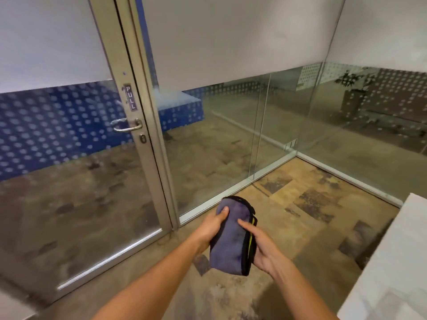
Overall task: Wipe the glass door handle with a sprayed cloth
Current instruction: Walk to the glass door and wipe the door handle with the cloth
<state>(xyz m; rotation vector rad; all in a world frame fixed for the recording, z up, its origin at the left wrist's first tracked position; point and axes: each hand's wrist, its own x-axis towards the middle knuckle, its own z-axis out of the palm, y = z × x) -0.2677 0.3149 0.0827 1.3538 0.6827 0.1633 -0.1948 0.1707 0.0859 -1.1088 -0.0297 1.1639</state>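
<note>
Cloth (pixel 231 236) sits folded between my two hands, low in front of me and well apart from the door handle (pixel 126 126) up to the left. My left hand (pixel 213 227) pinches its far edge, thumb on top; my right hand (pixel 261 247) cups the black-trimmed side, fingers (pixel 246 225) closed over it. It looks soft, light and floppy, so I judge a bunched one-hand grip at the middle suits wiping that slim metal lever.

Cloth (pixel 231 236) between both hands, door handle (pixel 126 125) up left — well apart
</note>
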